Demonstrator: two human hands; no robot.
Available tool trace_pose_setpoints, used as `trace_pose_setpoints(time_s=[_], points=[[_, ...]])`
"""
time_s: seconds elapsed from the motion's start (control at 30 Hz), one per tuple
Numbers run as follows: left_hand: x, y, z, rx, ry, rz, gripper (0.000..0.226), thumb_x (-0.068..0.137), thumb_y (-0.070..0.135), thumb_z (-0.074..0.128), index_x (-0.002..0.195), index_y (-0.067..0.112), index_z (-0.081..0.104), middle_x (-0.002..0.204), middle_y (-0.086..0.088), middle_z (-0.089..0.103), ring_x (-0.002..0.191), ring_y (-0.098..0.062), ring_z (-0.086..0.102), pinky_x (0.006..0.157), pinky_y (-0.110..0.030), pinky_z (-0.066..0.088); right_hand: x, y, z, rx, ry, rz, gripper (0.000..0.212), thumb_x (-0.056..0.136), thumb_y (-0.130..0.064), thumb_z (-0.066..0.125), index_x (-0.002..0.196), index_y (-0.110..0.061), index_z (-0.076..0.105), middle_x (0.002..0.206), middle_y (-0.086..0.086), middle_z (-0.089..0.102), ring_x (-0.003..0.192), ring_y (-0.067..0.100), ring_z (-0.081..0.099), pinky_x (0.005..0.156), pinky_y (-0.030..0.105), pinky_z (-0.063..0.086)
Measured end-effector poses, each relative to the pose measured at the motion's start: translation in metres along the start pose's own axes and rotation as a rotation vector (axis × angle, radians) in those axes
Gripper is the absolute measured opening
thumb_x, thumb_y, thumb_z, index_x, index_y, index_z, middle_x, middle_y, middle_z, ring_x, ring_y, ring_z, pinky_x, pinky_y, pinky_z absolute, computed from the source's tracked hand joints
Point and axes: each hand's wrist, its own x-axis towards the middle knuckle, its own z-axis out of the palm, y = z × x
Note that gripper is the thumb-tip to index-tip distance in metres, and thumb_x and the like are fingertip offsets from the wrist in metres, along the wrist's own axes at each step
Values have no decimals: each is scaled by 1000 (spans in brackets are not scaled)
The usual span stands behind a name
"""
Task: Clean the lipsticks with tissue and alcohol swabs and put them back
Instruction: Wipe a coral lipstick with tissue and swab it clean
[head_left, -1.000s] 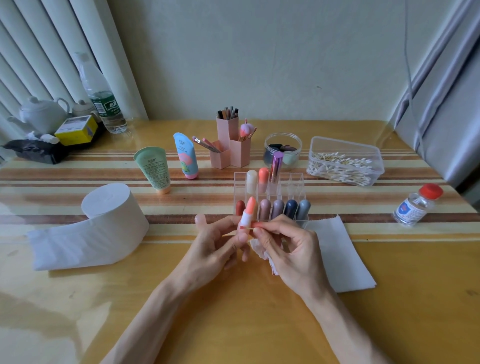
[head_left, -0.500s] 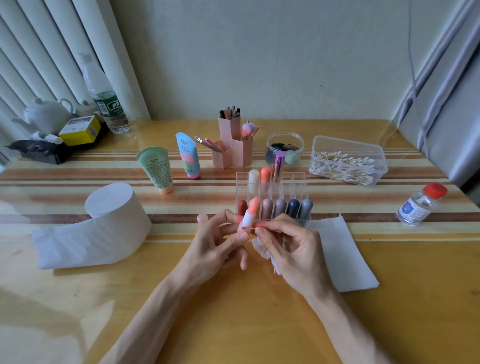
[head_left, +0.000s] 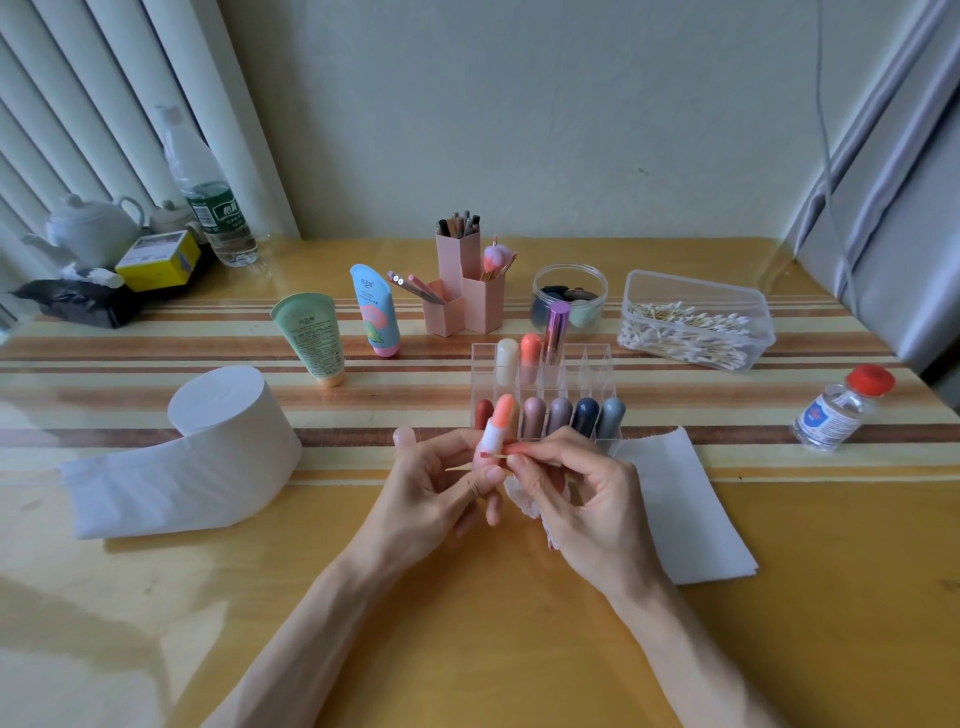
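Observation:
My left hand (head_left: 436, 493) holds an orange-capped lipstick (head_left: 497, 426) with a white body upright, just in front of the clear organiser (head_left: 592, 364). My right hand (head_left: 576, 499) pinches a thin cotton swab (head_left: 498, 457) whose reddened tip touches the lipstick's base, and a crumpled tissue (head_left: 524, 499) is tucked under its fingers. The organiser holds several capped lipsticks in two rows. A flat tissue sheet (head_left: 680, 504) lies to the right of my right hand. The alcohol bottle (head_left: 841, 410) with a red cap stands at the far right.
A toilet paper roll (head_left: 218, 441) trails a loose sheet at the left. Behind stand two cream tubes (head_left: 343, 332), pink brush holders (head_left: 462, 291), a clear jar (head_left: 569, 296) and a swab box (head_left: 696, 322). A water bottle (head_left: 208, 202), teapot and yellow box sit at the back left.
Both hands stay together on the lipstick; my right hand has shifted the swab slightly along the lipstick's base. The view moved a little.

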Motion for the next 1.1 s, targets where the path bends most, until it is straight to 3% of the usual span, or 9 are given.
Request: trace_pose_setpoints(time_s=[0.2, 0.37, 0.5, 0.63, 0.73, 0.8, 0.87, 1.0, 1.1], points=[[-1, 2, 0, -56, -5, -58, 32, 96, 15, 63, 115, -3, 45, 100, -15, 76, 36, -18, 56, 38, -19, 33, 1, 1, -1, 27, 9, 7, 14, 96, -8, 72, 106, -3, 80, 88, -2, 69, 74, 10, 70, 67, 18, 55], [0, 2, 0, -88, -15, -45, 24, 99, 12, 58, 109, -6, 44, 96, -8, 73, 49, -25, 64, 39, -25, 34, 1, 3, -3, -5, 2, -10, 15, 97, -12, 72, 108, -5, 80, 89, -1, 70, 76, 13, 71, 69, 20, 55], [-1, 5, 0, -37, -2, -27, 26, 102, 16, 56, 115, -6, 58, 78, -1, 63, 55, -22, 58, 39, -26, 40, 1, 4, -5, 4, 5, 3, 14, 98, -16, 72, 106, -8, 80, 86, -4, 67, 60, -1, 61, 58, 17, 48], [-2, 3, -1, -55, 43, -23, 32, 98, 21, 66, 123, 2, 68, 75, -11, 65, 55, -23, 60, 43, -27, 49, 1, 5, -6, -5, 16, 1, 13, 99, -17, 72, 106, -11, 80, 87, -1, 68, 55, 3, 60, 54, 23, 48], [-1, -2, -3, -50, 79, -27, 29, 91, 16, 75, 117, 6, 74, 77, -15, 68, 62, -25, 63, 63, -28, 56, 0, 4, -4, 11, 15, 0, 14, 97, -17, 72, 106, -9, 80, 86, -4, 67, 60, 2, 61, 59, 20, 50], [0, -3, -4, -63, 87, -16, 30, 86, 15, 79, 115, 7, 76, 90, -20, 74, 69, -27, 67, 70, -28, 58, 1, 3, -3, 27, 11, -2, 15, 96, -15, 72, 106, -7, 80, 87, -5, 68, 66, 6, 65, 63, 20, 53], [0, -2, -4, -79, 86, -8, 33, 85, 14, 80, 117, 7, 76, 96, -23, 75, 74, -31, 69, 72, -29, 59, 1, 3, -3, 19, 12, -4, 15, 96, -15, 73, 107, -6, 80, 88, -5, 69, 69, 7, 67, 65, 20, 54], [0, -3, -3, -66, 101, -15, 31, 84, 9, 77, 114, 0, 74, 74, -11, 70, 64, -23, 67, 72, -32, 60, 0, 3, -2, 0, -16, -6, 14, 96, -14, 73, 105, -7, 81, 89, -6, 70, 74, 10, 69, 69, 18, 54], [0, -2, -3, -53, 120, 11, 25, 86, 14, 79, 110, 4, 78, 76, -17, 72, 67, -24, 67, 72, -35, 61, 0, 2, -1, -20, -36, -18, 12, 96, -12, 73, 105, -9, 81, 91, -11, 70, 79, 9, 69, 71, 17, 52]])
